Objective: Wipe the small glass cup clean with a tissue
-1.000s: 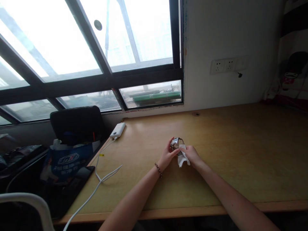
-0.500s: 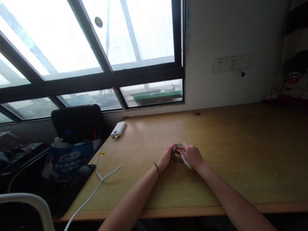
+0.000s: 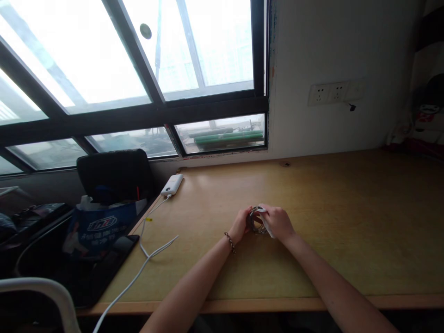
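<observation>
Your left hand (image 3: 240, 226) grips a metal band (image 3: 253, 225); your right hand (image 3: 280, 224) holds a white tissue (image 3: 268, 228) against it over the wooden desk (image 3: 347, 222). From there, a white power bank (image 3: 173, 184) lies at ten o'clock, wall sockets (image 3: 319, 95) at one.

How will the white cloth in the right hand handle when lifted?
The white cloth is probably floppy, since its loose end droops below the right hand. It looks thin, so likely light. It might catch on the metallic loop, right beside it.
</observation>
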`<act>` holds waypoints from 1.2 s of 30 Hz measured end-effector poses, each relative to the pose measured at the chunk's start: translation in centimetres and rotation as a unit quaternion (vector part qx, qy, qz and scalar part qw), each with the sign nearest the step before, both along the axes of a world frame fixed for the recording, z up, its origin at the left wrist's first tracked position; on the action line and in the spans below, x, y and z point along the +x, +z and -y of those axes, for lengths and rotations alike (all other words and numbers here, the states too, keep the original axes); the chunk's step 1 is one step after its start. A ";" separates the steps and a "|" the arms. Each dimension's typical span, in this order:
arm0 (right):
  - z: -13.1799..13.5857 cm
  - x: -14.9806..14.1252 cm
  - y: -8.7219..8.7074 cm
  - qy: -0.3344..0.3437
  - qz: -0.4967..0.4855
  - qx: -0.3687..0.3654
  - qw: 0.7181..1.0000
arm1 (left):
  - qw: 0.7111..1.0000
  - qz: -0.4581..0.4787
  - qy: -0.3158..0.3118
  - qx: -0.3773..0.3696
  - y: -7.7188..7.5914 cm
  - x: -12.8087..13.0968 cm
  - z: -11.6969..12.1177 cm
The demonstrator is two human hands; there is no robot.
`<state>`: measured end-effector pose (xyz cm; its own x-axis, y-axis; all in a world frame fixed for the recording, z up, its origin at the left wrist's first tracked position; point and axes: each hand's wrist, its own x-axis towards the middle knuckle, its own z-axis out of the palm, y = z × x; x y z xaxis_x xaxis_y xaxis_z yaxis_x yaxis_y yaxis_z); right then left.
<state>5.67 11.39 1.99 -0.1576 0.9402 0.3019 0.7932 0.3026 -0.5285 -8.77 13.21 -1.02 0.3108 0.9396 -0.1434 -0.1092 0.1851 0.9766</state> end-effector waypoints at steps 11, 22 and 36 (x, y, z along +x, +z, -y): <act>-2.7 0.4 -2.9 -0.099 -0.253 -0.168 0.948 | 0.987 0.149 -0.008 0.054 0.5 1.3 0.5; -2.1 -0.5 -2.3 -0.099 -0.584 -0.135 0.795 | 0.986 -0.060 -0.004 0.153 0.1 2.0 0.5; -0.1 -1.1 -1.5 -0.105 -0.243 -0.061 0.962 | 0.978 -0.126 0.117 0.119 -0.3 1.7 0.8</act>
